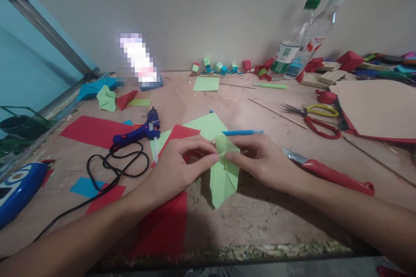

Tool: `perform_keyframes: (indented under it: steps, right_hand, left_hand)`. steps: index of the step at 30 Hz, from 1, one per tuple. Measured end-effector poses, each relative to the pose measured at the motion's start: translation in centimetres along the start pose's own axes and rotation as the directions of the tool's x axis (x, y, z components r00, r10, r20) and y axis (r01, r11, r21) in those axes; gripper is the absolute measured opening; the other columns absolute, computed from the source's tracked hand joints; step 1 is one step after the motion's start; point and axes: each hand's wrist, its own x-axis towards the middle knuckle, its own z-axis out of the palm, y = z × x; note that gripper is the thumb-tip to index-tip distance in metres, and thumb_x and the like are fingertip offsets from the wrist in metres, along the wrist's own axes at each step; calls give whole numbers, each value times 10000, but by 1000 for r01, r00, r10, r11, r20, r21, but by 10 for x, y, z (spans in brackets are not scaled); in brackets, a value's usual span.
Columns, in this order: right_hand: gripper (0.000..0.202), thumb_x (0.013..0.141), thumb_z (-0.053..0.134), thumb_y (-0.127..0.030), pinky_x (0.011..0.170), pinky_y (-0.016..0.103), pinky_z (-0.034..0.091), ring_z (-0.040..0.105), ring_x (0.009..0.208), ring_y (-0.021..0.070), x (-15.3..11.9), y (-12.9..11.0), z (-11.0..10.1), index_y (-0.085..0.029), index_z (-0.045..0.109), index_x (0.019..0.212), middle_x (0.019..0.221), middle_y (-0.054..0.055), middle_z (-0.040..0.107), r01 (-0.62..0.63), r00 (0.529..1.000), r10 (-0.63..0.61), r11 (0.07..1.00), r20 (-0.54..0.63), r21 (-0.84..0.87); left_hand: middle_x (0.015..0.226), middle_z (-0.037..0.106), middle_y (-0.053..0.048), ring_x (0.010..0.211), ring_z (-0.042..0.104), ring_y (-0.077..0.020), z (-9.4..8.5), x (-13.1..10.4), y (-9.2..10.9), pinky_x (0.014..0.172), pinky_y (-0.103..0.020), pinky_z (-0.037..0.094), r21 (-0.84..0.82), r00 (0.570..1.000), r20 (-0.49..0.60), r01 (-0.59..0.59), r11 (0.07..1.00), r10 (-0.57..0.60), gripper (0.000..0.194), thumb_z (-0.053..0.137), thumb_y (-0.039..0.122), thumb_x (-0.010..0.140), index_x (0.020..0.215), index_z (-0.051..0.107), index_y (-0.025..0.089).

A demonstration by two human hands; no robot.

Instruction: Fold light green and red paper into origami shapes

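Observation:
A piece of light green folded paper (224, 181) hangs over the table between my two hands, its creases showing and its lower end tapering to a point. My left hand (188, 160) pinches it near the top between thumb and fingers. From the other side, my right hand (258, 156) pinches the same spot, thumb almost meeting the left one. Behind my hands lie a flat green sheet (208, 124) and a blue pen (242, 132). A red paper sheet (162, 225) is partly under my left arm.
A blue glue gun (139, 132) with its black cord lies left. Scissors (312, 119) and a red-handled knife (334, 175) are on the right. Two plastic bottles (286, 58) stand by the wall, near small paper cubes (221, 67). A blurred, glowing screen (139, 58) leans at back left.

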Motion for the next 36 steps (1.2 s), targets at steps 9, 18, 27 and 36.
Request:
perform_keyframes:
  steps: [9, 18, 27, 36]
  right_hand:
    - [255, 933, 715, -339, 751, 306, 530, 665, 843, 192, 1, 2, 2, -183, 827, 1100, 996, 43, 795, -28, 1000, 27, 997, 5, 67]
    - [176, 914, 761, -329, 656, 254, 489, 629, 746, 149, 0, 1, 4, -176, 841, 943, 867, 23, 762, 10, 999, -8, 998, -33, 69]
    - [242, 876, 784, -400, 645, 268, 455, 592, 710, 143, -1, 5, 2, -163, 827, 899, 853, 31, 747, -117, 986, 139, 969, -91, 216]
    - [269, 782, 851, -404, 609, 278, 442, 593, 653, 144, 2, 3, 5, -161, 803, 886, 803, 22, 743, -172, 976, 202, 945, -84, 279]
  left_hand:
    - [797, 657, 20, 741, 632, -126, 2, 0, -1, 688, -245, 507, -60, 992, -103, 71, 996, -77, 154, 779, 226, 836, 808, 633, 186]
    - [842, 691, 24, 810, 675, -142, 6, -2, -3, 748, -256, 523, -216, 989, -80, 104, 971, -123, 258, 807, 240, 836, 1008, 616, 217]
    - [941, 742, -37, 878, 672, -160, -2, -1, -9, 811, -267, 513, -337, 986, 95, 164, 927, -140, 109, 752, 260, 903, 958, 747, 166]
    - [959, 774, -45, 906, 710, -182, 4, 1, -13, 858, -299, 563, -374, 979, 69, 203, 905, -191, 152, 826, 270, 840, 946, 775, 173]
